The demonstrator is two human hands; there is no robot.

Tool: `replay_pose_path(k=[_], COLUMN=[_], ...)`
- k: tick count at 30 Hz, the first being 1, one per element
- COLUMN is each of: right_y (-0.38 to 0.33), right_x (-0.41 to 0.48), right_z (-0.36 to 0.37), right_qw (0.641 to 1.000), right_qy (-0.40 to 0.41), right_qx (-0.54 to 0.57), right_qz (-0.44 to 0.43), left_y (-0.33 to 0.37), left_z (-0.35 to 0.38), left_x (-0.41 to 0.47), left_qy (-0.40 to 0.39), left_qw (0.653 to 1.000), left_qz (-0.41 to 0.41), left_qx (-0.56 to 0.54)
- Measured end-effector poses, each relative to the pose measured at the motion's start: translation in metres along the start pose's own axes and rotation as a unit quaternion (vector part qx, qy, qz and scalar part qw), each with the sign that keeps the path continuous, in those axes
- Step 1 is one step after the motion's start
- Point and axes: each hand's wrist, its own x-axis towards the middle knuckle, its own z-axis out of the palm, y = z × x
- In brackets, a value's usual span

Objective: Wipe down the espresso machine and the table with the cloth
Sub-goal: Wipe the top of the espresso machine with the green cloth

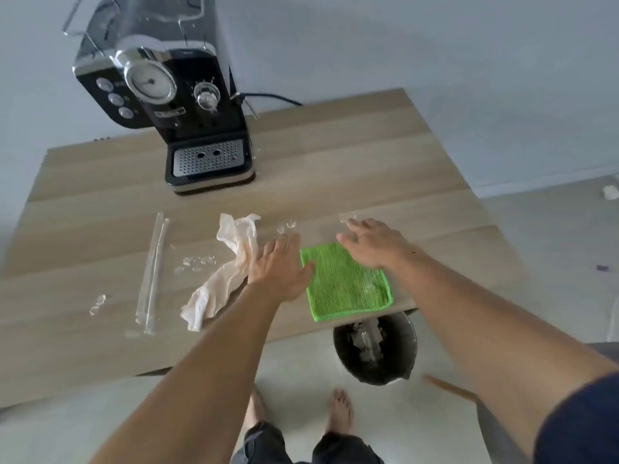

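Observation:
A green microfibre cloth lies flat near the front right edge of the wooden table. My left hand hovers flat just left of it, fingers spread, its thumb at the cloth's left edge. My right hand is open over the cloth's far right corner and holds nothing. The black espresso machine stands at the back left of the table, with a round gauge, a knob and a metal drip grate.
A crumpled white paper towel lies left of my left hand. A clear plastic strip and small water puddles sit further left. A dark bin holding scraps stands on the floor below the table's front right corner.

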Motion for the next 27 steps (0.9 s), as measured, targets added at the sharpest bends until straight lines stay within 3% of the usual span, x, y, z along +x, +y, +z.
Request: replay_pose_path(k=[7,12,16,27], right_y=[0.026,0.038,0.047,0.046], right_x=[-0.005,-0.024,-0.047,-0.055], right_z=[0.045,0.053,0.055,0.051], right_qw=[0.994,0.983,0.974,0.970], right_qy=[0.036,0.086,0.059,0.052], right_qx=[-0.089,-0.111,-0.105,-0.108], right_qz=[-0.055,-0.120,-0.191,-0.213], left_y=[0.003,0.004,0.004,0.009], left_z=[0.033,0.036,0.034,0.026], left_x=[-0.019,-0.027,-0.035,-0.040], left_qy=[-0.032,0.010,0.027,-0.027], left_qw=[0.997,0.991,0.973,0.957], left_qz=[0.042,0.103,0.197,0.227], left_qx=[0.051,0.090,0.114,0.177])
